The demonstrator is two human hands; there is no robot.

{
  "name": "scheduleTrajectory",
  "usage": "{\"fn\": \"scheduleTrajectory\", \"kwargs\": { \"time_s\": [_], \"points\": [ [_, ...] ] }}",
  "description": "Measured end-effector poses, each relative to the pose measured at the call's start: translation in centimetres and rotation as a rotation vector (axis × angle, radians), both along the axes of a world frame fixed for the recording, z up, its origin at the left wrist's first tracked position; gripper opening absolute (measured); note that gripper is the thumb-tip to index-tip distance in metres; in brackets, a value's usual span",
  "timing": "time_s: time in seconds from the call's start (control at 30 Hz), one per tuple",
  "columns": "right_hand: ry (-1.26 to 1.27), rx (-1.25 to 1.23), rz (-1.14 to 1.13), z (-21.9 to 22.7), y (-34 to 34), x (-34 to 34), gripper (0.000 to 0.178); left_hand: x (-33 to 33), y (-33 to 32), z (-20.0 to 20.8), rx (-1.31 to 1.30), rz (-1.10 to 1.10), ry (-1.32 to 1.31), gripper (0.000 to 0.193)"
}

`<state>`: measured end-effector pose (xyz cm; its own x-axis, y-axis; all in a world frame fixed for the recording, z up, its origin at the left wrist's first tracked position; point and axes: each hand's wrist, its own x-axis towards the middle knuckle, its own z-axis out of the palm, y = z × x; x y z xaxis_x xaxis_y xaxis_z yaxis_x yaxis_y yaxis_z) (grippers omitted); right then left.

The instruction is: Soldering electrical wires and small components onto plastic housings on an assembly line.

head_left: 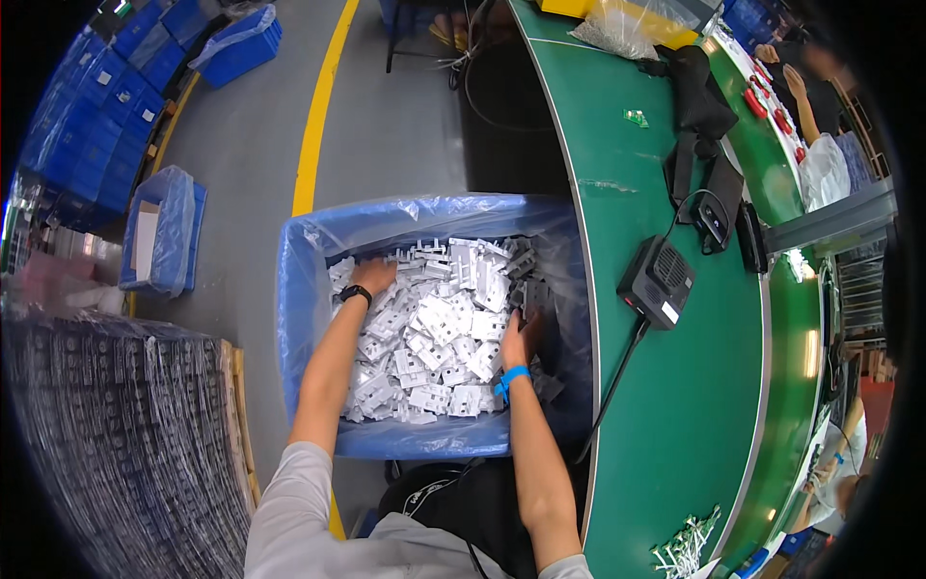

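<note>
A large blue bin (pixel 415 446) lined with clear plastic stands in front of me, filled with a loose heap of white moulded plastic parts (pixel 439 323). My left hand (pixel 378 276), with a black band on its wrist, reaches into the heap at the far left. Its fingertips are hidden among the parts. My right hand (pixel 519 340), with a blue wristband, is down in the heap at the right side, by the shaded bin wall. Its thumb stands apart from the fingers, and I make out no part held in it.
A green worktable (pixel 694 386) borders the bin on the right, bearing a black box-shaped device (pixel 658 282) with a cable. Shrink-wrapped stacks (pixel 125 415) stand on a pallet at left. Another blue bin (pixel 164 232) sits on the floor. Other people work across the table.
</note>
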<state>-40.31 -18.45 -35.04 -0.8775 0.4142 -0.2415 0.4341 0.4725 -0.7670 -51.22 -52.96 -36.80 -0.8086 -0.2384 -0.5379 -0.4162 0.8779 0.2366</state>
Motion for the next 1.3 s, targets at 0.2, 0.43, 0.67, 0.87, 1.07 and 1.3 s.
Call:
{"fn": "scheduleTrajectory", "kwargs": {
  "time_s": [0.2, 0.43, 0.67, 0.87, 1.07, 1.3],
  "points": [
    [-0.032, 0.088, 0.004, 0.2, -1.3, 0.6, 0.078, -1.8, 0.1, 0.7, -0.068, -0.269, -0.039, 0.090],
    [0.092, 0.140, -0.039, -1.5, -1.3, 0.7, 0.069, -0.2, 2.4, -0.6, -0.056, -0.099, 0.073, 0.115],
    [0.146, 0.185, -0.063, -2.3, -1.4, 1.1, 0.067, -0.8, 0.1, 2.2, 0.149, -0.122, -0.020, 0.086],
    [0.137, 0.147, -0.085, -2.1, -0.9, 1.3, 0.065, 0.3, -1.5, 3.5, 0.425, -0.037, 0.216, 0.053],
    [0.093, 0.064, -0.110, -1.6, -0.5, 1.5, 0.064, -1.5, -1.7, -0.9, 0.459, 0.299, 0.153, 0.055],
    [0.082, 0.079, -0.195, -1.6, -0.9, 1.4, 0.062, -3.7, -1.7, -5.8, 0.175, 0.241, 0.039, 0.057]
  ]
}}
